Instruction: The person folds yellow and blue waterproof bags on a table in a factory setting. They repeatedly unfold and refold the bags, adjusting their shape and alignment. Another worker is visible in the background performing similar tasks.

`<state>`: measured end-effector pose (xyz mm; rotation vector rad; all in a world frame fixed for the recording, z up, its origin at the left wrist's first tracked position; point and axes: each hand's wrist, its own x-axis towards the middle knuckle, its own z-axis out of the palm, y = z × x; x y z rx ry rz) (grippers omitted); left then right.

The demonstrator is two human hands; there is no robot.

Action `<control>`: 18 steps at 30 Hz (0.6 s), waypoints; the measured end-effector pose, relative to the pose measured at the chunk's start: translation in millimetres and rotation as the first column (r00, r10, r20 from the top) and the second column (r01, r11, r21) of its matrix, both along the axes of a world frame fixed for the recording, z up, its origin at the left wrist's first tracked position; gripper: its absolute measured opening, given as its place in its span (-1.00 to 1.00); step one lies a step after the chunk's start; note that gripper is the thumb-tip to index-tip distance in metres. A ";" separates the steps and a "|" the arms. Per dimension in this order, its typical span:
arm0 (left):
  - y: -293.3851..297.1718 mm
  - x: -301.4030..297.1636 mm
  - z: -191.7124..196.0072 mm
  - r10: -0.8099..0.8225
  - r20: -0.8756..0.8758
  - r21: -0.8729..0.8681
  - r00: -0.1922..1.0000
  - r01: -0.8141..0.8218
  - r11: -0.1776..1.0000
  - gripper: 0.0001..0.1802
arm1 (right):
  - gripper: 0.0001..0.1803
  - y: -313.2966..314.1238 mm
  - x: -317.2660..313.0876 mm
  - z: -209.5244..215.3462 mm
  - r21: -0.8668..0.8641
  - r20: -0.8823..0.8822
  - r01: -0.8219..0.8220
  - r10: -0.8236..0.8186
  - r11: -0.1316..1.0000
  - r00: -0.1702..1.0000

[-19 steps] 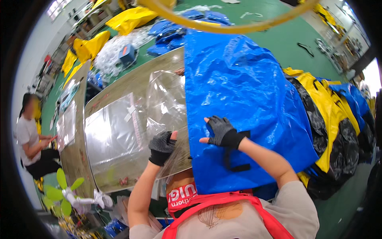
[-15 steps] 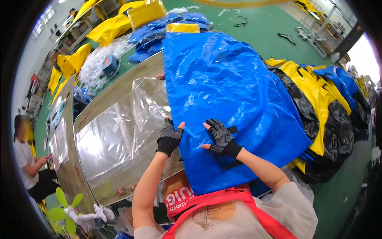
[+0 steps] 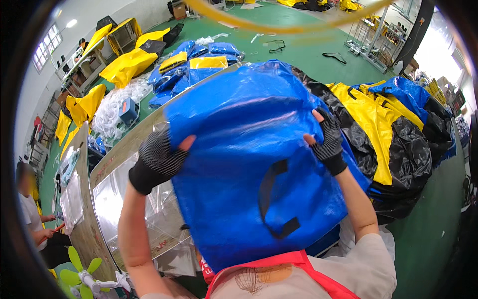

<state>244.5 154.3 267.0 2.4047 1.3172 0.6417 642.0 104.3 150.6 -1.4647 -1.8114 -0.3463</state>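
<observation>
A large blue tarpaulin bag (image 3: 234, 164) with a glossy, creased surface is lifted off the table in front of me. A black strap handle (image 3: 265, 197) bows out from its near half. My left hand (image 3: 162, 157), in a black-and-grey knit glove with the thumb tip bare, grips the bag's left edge. On the opposite edge my right hand (image 3: 326, 142), gloved alike with bare thumb and fingertip, is closed on the material. Parts of the fingers of both hands are hidden. The bag's lower end hangs against my red apron (image 3: 294, 261).
Clear plastic sheets (image 3: 112, 202) lie on the table (image 3: 127, 154) at left. Black and yellow bags (image 3: 406, 154) are heaped at right. Beyond are folded blue packs (image 3: 179, 74) and a blue box (image 3: 128, 110). A green-bladed fan (image 3: 84, 273) and a seated person (image 3: 32, 214) are at lower left.
My hands have gone from lying on the bag to gripping its two sides, moving apart and away from me. The bag has risen and its far end has folded nearer.
</observation>
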 end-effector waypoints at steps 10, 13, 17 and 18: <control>-52.3 -264.7 -12.5 0.391 0.715 0.049 0.580 -0.599 0.799 -0.47 | 0.08 28.9 41.7 -40.6 -0.338 -0.123 -0.030 -0.012 0.941 0.992; -123.7 -362.8 33.6 0.384 0.671 0.321 0.634 -0.716 0.620 -0.50 | 0.03 33.2 9.7 -44.5 -0.198 -0.066 -0.144 0.133 0.970 0.989; -189.8 -473.9 49.7 0.739 0.368 0.351 0.565 -0.820 0.452 -0.51 | -0.14 76.6 -11.1 -32.8 0.030 0.062 -0.154 0.152 0.988 0.987; -204.0 -492.5 48.0 0.816 0.233 0.296 0.529 -0.838 0.459 -0.51 | -0.16 100.3 -16.0 -18.7 0.124 0.078 -0.164 0.155 0.979 0.985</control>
